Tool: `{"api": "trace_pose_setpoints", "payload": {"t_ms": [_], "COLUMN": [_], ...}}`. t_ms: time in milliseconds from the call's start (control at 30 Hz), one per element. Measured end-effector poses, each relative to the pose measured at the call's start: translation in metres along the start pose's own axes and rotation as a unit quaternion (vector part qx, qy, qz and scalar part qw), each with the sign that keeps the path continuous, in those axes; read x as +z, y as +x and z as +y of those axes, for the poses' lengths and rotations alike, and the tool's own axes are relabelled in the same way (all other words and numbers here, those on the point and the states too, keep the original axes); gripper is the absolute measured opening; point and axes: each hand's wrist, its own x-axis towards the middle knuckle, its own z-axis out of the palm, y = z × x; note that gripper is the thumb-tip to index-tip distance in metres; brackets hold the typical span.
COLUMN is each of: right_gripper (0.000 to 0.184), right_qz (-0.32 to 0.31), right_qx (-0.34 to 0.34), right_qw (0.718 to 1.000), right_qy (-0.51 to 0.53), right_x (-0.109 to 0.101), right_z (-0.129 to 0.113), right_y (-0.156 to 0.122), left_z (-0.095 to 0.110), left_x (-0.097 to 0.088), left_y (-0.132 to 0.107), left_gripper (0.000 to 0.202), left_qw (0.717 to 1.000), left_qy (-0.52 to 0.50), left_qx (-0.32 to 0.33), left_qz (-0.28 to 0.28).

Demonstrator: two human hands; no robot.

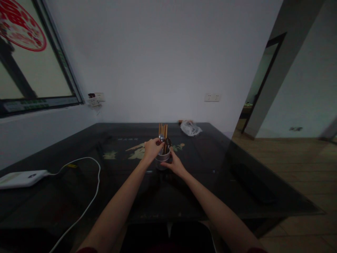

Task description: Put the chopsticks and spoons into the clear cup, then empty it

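Observation:
A grey cylindrical utensil holder point(161, 165) stands upright on the dark table in front of me. Several wooden chopsticks point(165, 130) rise out of it, together with metal spoons, one of them a dark-looking spoon point(168, 142) leaning to the right. My left hand point(152, 149) is at the holder's top left, fingers closed in a pinch on a shiny spoon point(161, 137) whose bowl points up. My right hand point(176, 164) grips the holder's right side, thumb across its front. Its other fingers are partly hidden behind the holder.
A glossy dark table point(205, 196) with a floral inlay spreads around the holder. Against the wall at the back lies a crumpled clear plastic bag point(191, 128). On the left are a white power bank point(23, 178) and its white cable point(98, 179). A dark flat object point(252, 182) lies at right.

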Motion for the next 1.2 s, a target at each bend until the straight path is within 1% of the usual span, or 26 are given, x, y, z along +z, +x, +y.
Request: {"api": "trace_pose_setpoints", "payload": {"t_ms": [100, 167, 333, 533, 700, 867, 1000, 1200], "right_gripper": [0.089, 0.088, 0.087, 0.092, 0.087, 0.087, 0.084, 0.089], "right_qz": [-0.001, -0.001, -0.002, -0.003, -0.006, -0.008, -0.002, -0.007], "right_qx": [0.006, 0.004, -0.002, 0.010, 0.015, 0.009, 0.006, 0.005], "right_qw": [1.000, 1.000, 1.000, 1.000, 1.000, 1.000, 1.000, 1.000], "right_qy": [-0.003, 0.000, 0.013, 0.006, 0.010, 0.015, 0.006, 0.007], "right_x": [0.0002, 0.0006, 0.0008, -0.0002, -0.0004, -0.0004, -0.0003, -0.0002], "right_z": [0.0014, 0.0011, -0.0010, 0.0003, -0.0021, -0.0047, -0.0031, -0.0036], "right_y": [0.0000, -0.0001, -0.0002, -0.0001, -0.0008, -0.0012, -0.0010, -0.0005], "left_z": [0.0020, 0.0021, -0.0005, -0.0025, -0.0010, -0.0003, -0.0019, 0.0004], "left_x": [-0.0026, -0.0034, -0.0025, -0.0026, -0.0033, -0.0007, 0.0014, -0.0013], "left_y": [-0.0005, -0.0004, 0.0005, 0.0003, -0.0007, -0.0008, -0.0008, -0.0031], "left_gripper": [0.018, 0.020, 0.021, 0.021, 0.021, 0.020, 0.020, 0.017], "left_qw": [0.999, 0.998, 0.998, 0.998, 0.998, 0.999, 0.999, 0.999], "left_qy": [0.046, 0.059, 0.054, 0.060, 0.060, 0.038, 0.033, 0.026], "left_qx": [0.010, 0.013, 0.011, 0.023, 0.026, 0.012, 0.019, 0.022], "left_qz": [0.005, 0.003, -0.003, 0.009, 0.007, 0.001, 0.004, 0.010]}}
